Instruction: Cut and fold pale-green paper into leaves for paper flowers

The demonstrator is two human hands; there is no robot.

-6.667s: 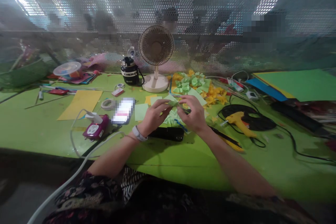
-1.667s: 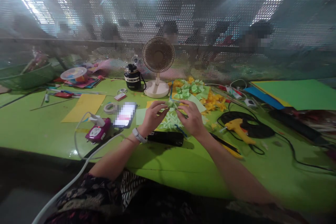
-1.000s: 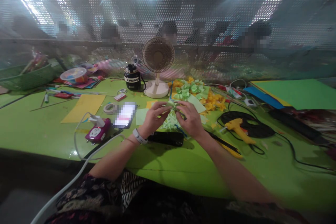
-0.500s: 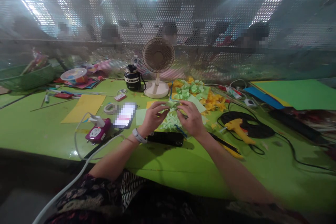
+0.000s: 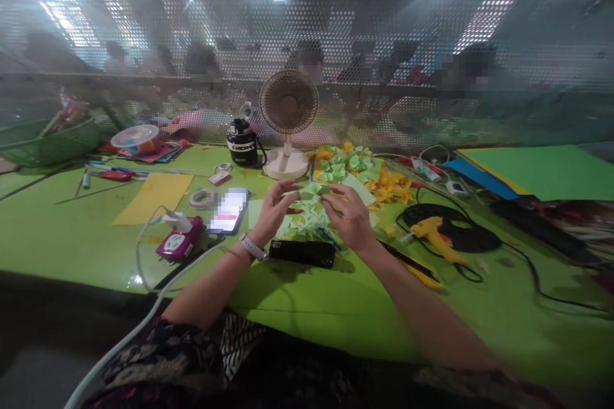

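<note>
**Green paper [image 5: 311, 191] in right hand [image 5: 351, 216]**

Head view: the right hand pinches the folded green paper; the left hand [image 5: 273, 209], fingers parted, is just beside it at nine o'clock. A long black object [image 5: 302, 254] lies at the paper's six o'clock, a yellow glue gun [image 5: 435, 234] at four.

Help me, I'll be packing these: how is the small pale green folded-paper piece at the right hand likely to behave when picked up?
The small pale green folded-paper piece is probably very light: the right hand holds it near one edge. Being thin folded paper, it would likely bend or crease under a hard pinch.
</note>
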